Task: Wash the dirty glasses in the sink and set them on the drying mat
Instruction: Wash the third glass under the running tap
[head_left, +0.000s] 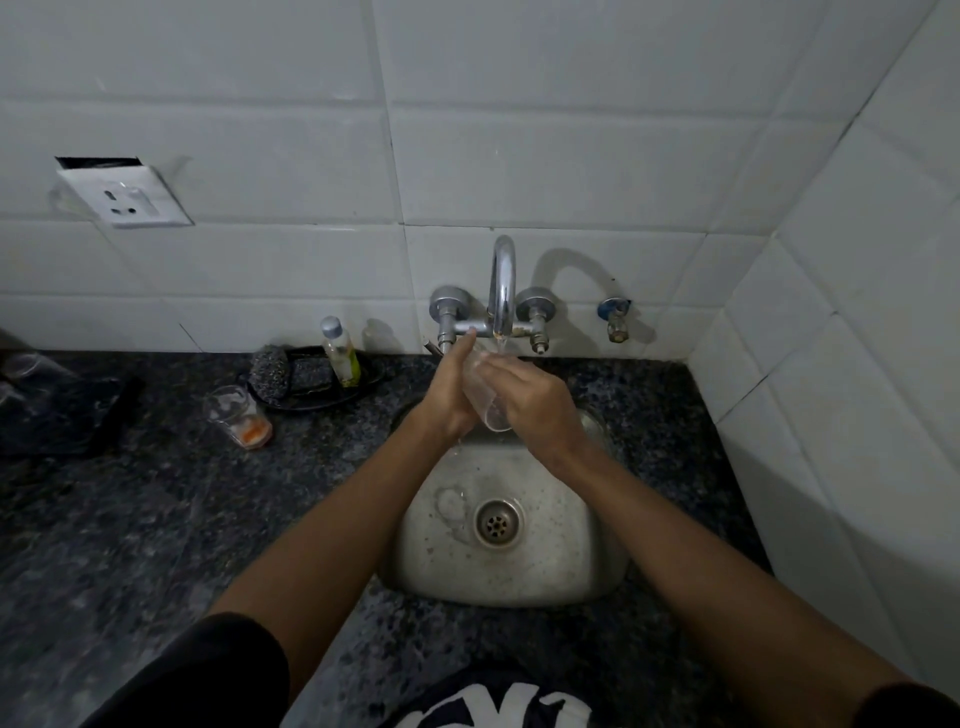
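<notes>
Glass (485, 395) tumbler, wet and slippery (breakable too), is best clasped round its wall, as left hand (451, 387) and right hand (527, 397) grip it now.

Both hands, left (451, 387) and right (535, 400), holding clear glass (485, 397) under running tap (502, 283), above steel sink (550, 561)
</notes>
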